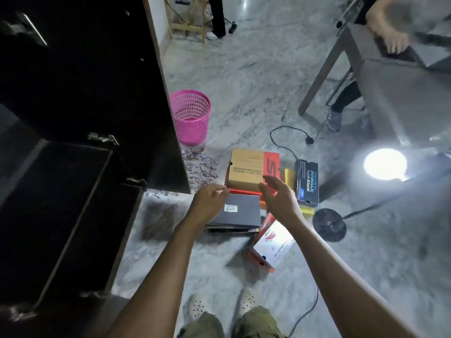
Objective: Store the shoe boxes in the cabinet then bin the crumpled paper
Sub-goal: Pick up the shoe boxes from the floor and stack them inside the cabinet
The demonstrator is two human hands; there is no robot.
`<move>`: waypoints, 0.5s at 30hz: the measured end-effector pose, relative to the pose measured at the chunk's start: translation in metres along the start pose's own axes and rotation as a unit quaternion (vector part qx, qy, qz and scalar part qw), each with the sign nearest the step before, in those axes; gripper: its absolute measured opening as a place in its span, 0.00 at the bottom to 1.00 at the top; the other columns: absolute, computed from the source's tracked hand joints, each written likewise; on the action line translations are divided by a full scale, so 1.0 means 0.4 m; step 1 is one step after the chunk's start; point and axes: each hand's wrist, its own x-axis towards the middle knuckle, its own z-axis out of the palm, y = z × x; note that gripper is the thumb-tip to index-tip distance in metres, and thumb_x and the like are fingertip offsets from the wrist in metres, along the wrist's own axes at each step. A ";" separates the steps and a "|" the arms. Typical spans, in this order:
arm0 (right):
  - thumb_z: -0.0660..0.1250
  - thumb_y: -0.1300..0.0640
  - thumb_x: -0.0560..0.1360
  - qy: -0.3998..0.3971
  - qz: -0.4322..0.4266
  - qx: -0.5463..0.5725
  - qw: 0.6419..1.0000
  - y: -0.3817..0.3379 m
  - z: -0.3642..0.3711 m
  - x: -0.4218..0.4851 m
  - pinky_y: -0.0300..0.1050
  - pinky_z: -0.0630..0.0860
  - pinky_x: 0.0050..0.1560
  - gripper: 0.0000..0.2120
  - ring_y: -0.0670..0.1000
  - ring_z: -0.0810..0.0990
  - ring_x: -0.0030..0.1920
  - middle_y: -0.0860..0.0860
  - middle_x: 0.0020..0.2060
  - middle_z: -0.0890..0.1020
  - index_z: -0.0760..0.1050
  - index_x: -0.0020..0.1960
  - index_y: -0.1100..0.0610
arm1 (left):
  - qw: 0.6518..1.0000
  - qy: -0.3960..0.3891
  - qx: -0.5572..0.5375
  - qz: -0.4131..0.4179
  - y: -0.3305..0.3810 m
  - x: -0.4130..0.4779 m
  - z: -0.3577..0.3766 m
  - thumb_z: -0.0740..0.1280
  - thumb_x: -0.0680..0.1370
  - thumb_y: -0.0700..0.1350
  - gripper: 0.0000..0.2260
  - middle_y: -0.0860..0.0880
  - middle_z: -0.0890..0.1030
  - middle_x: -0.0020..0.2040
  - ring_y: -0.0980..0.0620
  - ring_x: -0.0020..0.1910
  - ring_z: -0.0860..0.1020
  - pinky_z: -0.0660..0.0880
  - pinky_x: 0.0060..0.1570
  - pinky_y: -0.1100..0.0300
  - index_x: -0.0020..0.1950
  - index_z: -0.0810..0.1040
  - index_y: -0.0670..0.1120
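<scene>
Several shoe boxes lie on the marble floor in front of me. A tan and red box (249,167) sits on top of the pile, a dark grey box (240,211) lies nearer me, a black and blue box (307,182) stands at the right, and a white and orange box (272,242) tilts in front. My left hand (210,203) hovers over the dark grey box with fingers loosely curled, holding nothing. My right hand (279,197) is spread open just in front of the tan box. The dark cabinet (85,93) stands at the left with its door (63,215) swung open. Scraps of paper (200,167) lie beside the pink bin (191,117).
A bright lamp (385,164) on a round black base (329,224) glares at the right, with cables (285,140) running across the floor. A grey table (402,98) stands at the upper right with another person leaning on it. A wooden stool (188,20) and someone's legs are farther back.
</scene>
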 end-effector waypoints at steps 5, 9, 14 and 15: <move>0.65 0.45 0.78 -0.036 0.045 -0.015 0.998 0.259 0.097 0.075 0.54 0.76 0.64 0.20 0.49 0.80 0.61 0.49 0.61 0.82 0.75 0.68 0.50 | 0.996 0.014 0.047 -0.068 -0.185 0.135 0.134 0.67 0.78 0.52 0.12 0.52 0.80 0.49 0.52 0.51 0.78 0.71 0.51 0.62 0.60 0.80 0.51; 0.66 0.45 0.79 -0.071 0.090 -0.026 0.993 0.508 0.251 0.150 0.52 0.74 0.66 0.24 0.53 0.77 0.65 0.54 0.66 0.78 0.70 0.72 0.52 | 0.994 0.028 0.065 -0.088 -0.447 0.276 0.254 0.67 0.71 0.60 0.25 0.45 0.79 0.58 0.49 0.56 0.78 0.74 0.62 0.53 0.66 0.75 0.53; 0.66 0.44 0.78 -0.064 0.106 -0.030 0.992 0.794 0.465 0.251 0.56 0.69 0.71 0.29 0.56 0.71 0.72 0.56 0.73 0.71 0.66 0.75 0.53 | 0.987 0.037 0.129 -0.089 -0.776 0.438 0.371 0.67 0.76 0.57 0.30 0.47 0.67 0.74 0.48 0.72 0.67 0.66 0.70 0.50 0.76 0.64 0.52; 0.67 0.43 0.77 -0.053 0.097 -0.036 0.993 0.844 0.503 0.273 0.57 0.68 0.72 0.30 0.56 0.69 0.72 0.56 0.74 0.69 0.65 0.75 0.53 | 0.985 0.043 0.146 -0.086 -0.833 0.471 0.386 0.66 0.75 0.60 0.33 0.48 0.64 0.75 0.47 0.73 0.64 0.65 0.70 0.49 0.77 0.61 0.53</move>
